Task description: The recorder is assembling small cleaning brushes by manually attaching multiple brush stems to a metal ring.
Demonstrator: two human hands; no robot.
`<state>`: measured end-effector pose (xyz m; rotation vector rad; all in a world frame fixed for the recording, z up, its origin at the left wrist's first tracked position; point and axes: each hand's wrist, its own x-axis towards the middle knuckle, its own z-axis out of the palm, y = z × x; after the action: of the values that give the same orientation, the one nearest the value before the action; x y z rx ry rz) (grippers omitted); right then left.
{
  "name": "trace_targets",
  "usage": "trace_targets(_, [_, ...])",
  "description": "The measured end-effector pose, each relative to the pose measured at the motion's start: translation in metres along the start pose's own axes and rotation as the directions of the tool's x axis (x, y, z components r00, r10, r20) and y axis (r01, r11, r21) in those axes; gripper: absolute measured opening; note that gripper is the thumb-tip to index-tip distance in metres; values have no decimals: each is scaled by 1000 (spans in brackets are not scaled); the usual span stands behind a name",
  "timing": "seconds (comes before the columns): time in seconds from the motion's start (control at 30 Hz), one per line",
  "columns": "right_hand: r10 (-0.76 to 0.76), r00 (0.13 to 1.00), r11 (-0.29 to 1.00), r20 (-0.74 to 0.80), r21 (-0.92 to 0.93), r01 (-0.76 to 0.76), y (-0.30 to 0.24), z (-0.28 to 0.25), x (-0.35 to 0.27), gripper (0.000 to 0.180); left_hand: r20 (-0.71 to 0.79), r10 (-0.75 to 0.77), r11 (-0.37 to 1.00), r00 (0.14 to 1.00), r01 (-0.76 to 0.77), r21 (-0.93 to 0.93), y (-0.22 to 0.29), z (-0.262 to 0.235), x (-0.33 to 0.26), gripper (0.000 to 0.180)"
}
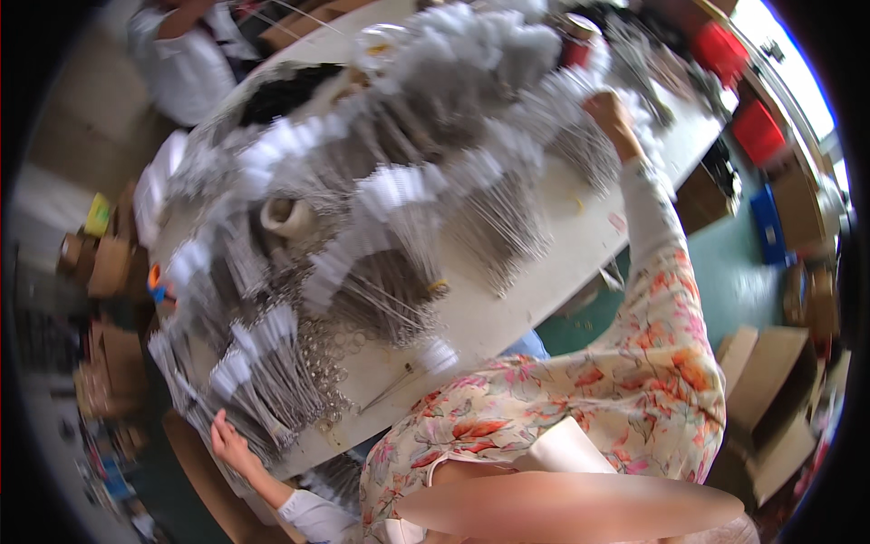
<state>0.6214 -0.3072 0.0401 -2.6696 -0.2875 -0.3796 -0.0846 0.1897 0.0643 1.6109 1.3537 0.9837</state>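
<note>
My left hand [231, 442] is at the near left end of the table, its fingers apart and nothing in them. Right beside it lies a bundle of thin grey wire pieces with white ends [267, 363], fanned out, which look like small brushes. My right arm is stretched far out to the right. At its end my right hand [609, 118] has its fingers curled, next to the white ends of another wire bundle [584, 150]. Whatever those fingers hold is hidden. Small metal rings [340, 349] are scattered near the left bundle, and a short loose bunch [435, 356] lies at the near edge.
Several more white-ended bundles [399, 195] cover the white table [553, 272]. Among them stand a beige roll [286, 218] and a dark red can [578, 41]. Cardboard boxes [766, 381] and red bins [758, 132] are at the right. Another person [186, 68] is at the far left.
</note>
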Motion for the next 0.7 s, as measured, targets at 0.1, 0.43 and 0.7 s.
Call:
trace_targets(0.1, [-58, 997, 989, 46, -134, 63, 7, -14, 2, 20, 39, -40, 989, 998, 45, -141, 10, 6, -9, 28])
trace_targets(0.43, [-191, 939, 627, -287, 701, 342, -202, -93, -56, 25, 246, 153, 869, 957, -12, -494, 78, 62, -66, 24])
trace_targets(0.7, [-845, 520, -138, 124, 889, -436, -361, -51, -297, 16, 425, 631, 753, 649, -381, -537, 148, 172, -134, 24])
